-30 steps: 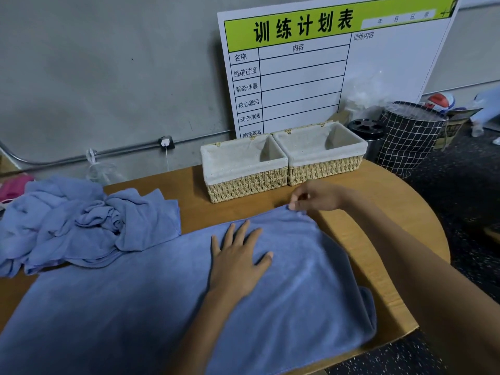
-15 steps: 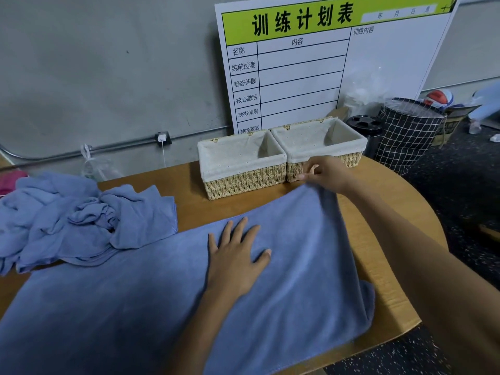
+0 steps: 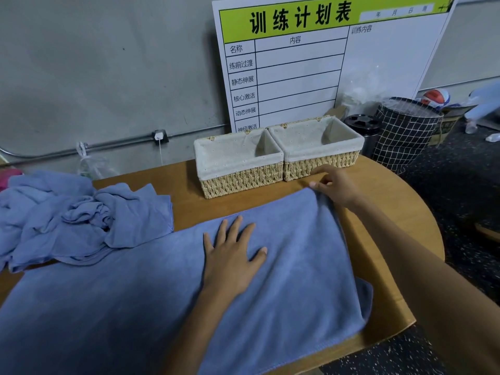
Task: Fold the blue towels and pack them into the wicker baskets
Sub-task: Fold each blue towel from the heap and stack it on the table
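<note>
A large blue towel (image 3: 297, 266) lies spread flat across the wooden table (image 3: 392, 239). My left hand (image 3: 232, 255) presses on its middle with fingers spread and straight. My right hand (image 3: 332, 185) pinches the towel's far right corner, just in front of the right wicker basket (image 3: 319, 161). The left wicker basket (image 3: 238, 180) stands beside it; both have a pale cloth lining and nothing inside. A heap of crumpled blue towels (image 3: 81, 217) sits at the left of the table.
A white board with a green header (image 3: 324, 63) leans on the wall behind the baskets. A black checked bin (image 3: 405, 131) and a dark round can (image 3: 365, 128) stand on the floor to the right. The table's curved edge runs close to my right arm.
My right hand has drawn the towel's far right corner away from me toward the baskets, stretching the cloth flat. My left hand has stayed pressed on the towel.
</note>
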